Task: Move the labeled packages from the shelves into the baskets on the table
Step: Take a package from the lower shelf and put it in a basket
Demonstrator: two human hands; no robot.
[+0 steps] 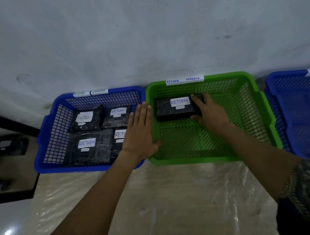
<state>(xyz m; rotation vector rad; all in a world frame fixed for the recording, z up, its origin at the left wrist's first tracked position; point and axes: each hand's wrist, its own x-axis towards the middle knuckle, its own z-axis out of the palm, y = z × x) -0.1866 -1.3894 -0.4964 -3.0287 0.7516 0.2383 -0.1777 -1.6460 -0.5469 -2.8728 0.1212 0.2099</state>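
RETURN package (175,109) in green basket (196,159), long axis along table (171,196) far edge; right hand (210,113) fingers (196,101) grip its right end; left hand (140,133) flat.

Wall: a pale grey-white plastered wall (148,38) fills the upper half of the view, rising right behind the table (171,210).
Wall marks: a small dark smudge (227,37) sits towards the right; a faint curved scuff (22,78) shows lower down on the left.
Table cover: a clear, wrinkled plastic sheet (226,181) lies flat over the tan top, catching streaks of light.
Floor: a glossy pale floor (15,217) shows at the lower left, with one round bright glare (8,233) on it.
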